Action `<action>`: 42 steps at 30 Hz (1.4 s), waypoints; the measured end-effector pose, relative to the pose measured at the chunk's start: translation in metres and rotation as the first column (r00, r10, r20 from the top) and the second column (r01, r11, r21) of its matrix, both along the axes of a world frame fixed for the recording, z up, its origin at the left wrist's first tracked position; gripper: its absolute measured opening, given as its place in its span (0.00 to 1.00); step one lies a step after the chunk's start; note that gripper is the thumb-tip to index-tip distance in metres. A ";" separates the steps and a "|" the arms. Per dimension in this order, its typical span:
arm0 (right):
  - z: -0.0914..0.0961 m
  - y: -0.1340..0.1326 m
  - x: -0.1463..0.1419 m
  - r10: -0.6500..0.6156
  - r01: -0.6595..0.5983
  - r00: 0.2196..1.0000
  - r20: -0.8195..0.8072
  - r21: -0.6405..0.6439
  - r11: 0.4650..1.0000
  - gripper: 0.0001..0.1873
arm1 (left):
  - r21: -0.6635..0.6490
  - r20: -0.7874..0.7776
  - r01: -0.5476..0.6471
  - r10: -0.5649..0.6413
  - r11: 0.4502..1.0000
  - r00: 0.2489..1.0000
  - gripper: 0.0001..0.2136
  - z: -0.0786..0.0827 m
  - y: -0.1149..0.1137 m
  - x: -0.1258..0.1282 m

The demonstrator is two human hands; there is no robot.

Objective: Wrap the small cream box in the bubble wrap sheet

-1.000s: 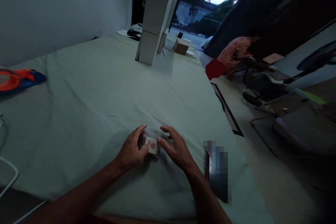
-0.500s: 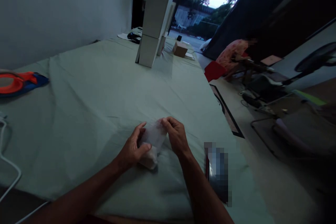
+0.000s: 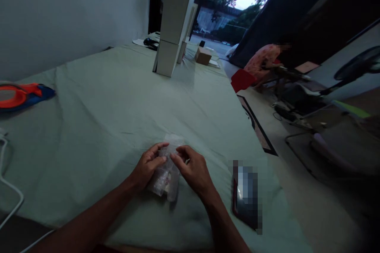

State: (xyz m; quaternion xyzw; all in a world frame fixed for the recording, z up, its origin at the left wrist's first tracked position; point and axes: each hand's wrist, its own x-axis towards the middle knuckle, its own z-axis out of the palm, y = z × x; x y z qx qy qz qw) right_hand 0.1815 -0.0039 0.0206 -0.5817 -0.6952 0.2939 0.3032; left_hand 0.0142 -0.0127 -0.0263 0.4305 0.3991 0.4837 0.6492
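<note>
A small package in clear bubble wrap [image 3: 160,180] lies on the green cloth in front of me. Part of what is inside shows at its near end, but I cannot make out its kind. My left hand [image 3: 150,162] is wrapped round the package's far left side, its thumb lying on top. My right hand [image 3: 192,166] hovers over the far right side with fingers curled and thumb apart from the forefinger. Its thumb tip is at the plastic; whether it presses there is unclear. A loose flap of wrap [image 3: 174,138] stretches beyond the fingertips.
A phone [image 3: 246,197] lies right of my right forearm. On the left are an orange-and-blue iron [image 3: 26,95] and a white cable [image 3: 14,189]. Tall white boxes [image 3: 175,16] and a cardboard box [image 3: 203,55] stand farther back. A person [image 3: 263,61] sits beyond the table's right edge.
The raised sheet of wrap has come down over the package, and more of the package's near end shows. My right hand has moved in closer to the left hand, its pinch on the sheet loosened.
</note>
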 end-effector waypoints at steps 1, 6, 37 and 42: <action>-0.002 -0.003 -0.004 -0.015 0.015 0.999 0.040 -0.003 1.000 0.17 | 0.001 0.039 -0.004 0.004 1.000 0.999 0.21 0.000 0.000 0.000; -0.010 -0.002 -0.015 -0.048 0.048 0.995 0.082 0.006 0.999 0.25 | -0.006 0.225 0.007 -0.006 1.000 0.974 0.20 0.001 0.000 0.003; -0.042 0.011 0.018 -0.237 -0.065 0.606 -0.759 -0.344 0.937 0.15 | 0.020 -0.255 -0.418 0.409 0.908 0.876 0.09 0.001 0.013 -0.004; -0.045 0.019 0.025 -0.373 0.125 0.612 -0.697 -0.381 0.916 0.19 | -0.145 -0.114 -0.405 0.391 0.903 0.913 0.12 -0.005 0.030 -0.022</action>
